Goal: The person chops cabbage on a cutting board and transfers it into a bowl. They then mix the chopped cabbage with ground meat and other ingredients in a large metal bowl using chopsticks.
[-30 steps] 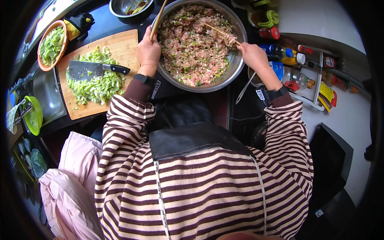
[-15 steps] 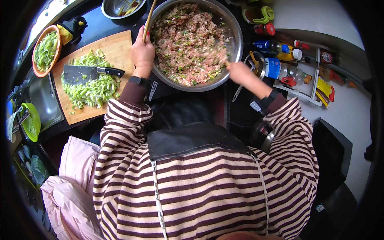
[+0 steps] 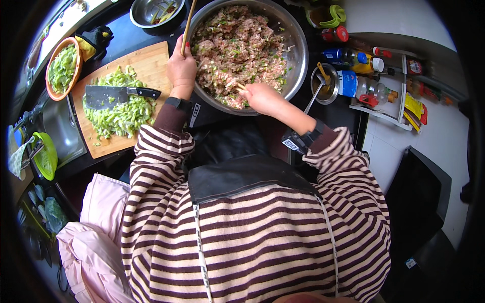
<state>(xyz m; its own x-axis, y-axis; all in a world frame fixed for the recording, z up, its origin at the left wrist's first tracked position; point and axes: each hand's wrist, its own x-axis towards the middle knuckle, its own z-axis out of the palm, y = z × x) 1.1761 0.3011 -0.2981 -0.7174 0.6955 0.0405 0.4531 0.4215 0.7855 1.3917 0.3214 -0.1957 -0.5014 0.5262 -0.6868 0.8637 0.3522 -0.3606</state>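
A large steel bowl (image 3: 301, 60) holds minced meat (image 3: 237, 45) flecked with chopped green. At its left rim is my left hand (image 3: 182, 69), closed around a wooden chopstick (image 3: 188, 24) that points up and away. My right hand (image 3: 265, 98) reaches over the near rim, closed on a wooden chopstick (image 3: 242, 87) whose tip is lost in the meat. Whether there is more than one stick in that hand I cannot tell. Left of the bowl, a cleaver (image 3: 107, 97) with a black handle lies across chopped pale green vegetable (image 3: 118, 118) on a wooden cutting board (image 3: 156, 60).
An orange-rimmed bowl (image 3: 79, 64) of chopped vegetable stands at far left, near a steel sink (image 3: 63, 126). A smaller steel bowl (image 3: 174, 20) sits beyond the board. To the right are a metal pot with a ladle (image 3: 331, 91) and several bottles (image 3: 348, 59) by a white rack (image 3: 402, 96).
My right hand has swept left and slightly nearer across the bowl with its chopstick, shifting the meat. My left hand stays at the left rim.
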